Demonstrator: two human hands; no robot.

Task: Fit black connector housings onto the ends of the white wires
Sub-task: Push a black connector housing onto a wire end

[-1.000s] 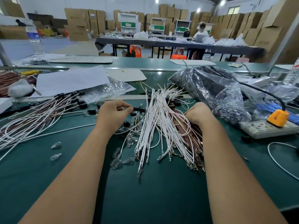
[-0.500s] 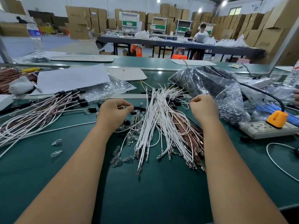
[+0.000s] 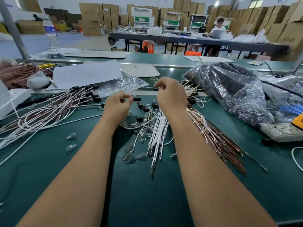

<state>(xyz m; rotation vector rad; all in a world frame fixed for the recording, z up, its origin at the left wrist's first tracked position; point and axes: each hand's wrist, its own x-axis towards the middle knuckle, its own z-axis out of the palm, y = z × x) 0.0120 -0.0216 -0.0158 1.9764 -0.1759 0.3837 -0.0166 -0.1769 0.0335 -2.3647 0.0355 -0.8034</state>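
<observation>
My left hand (image 3: 117, 106) pinches a black connector housing (image 3: 137, 99) between thumb and fingertips above the green mat. My right hand (image 3: 171, 95) is raised over the far end of the loose bundle of white wires (image 3: 158, 138), fingers curled, pinching a thin white wire (image 3: 151, 87) that runs off to the left. Loose black housings (image 3: 144, 108) lie between the hands. A fan of wires with housings fitted (image 3: 54, 108) lies at the left. What the right fingers hold beyond the wire is hidden.
Small clear bulbs (image 3: 71, 136) are scattered on the mat (image 3: 49, 161). A copper-coloured wire bundle (image 3: 218, 141) lies right of the white ones. A large plastic bag of black parts (image 3: 229, 90) and a power strip (image 3: 285, 131) stand at the right. White paper (image 3: 86, 73) lies at the back.
My right hand has lifted from the wire bundle and moved left and farther away, drawing a wire up. The left hand keeps the black housing. The view has shifted left.
</observation>
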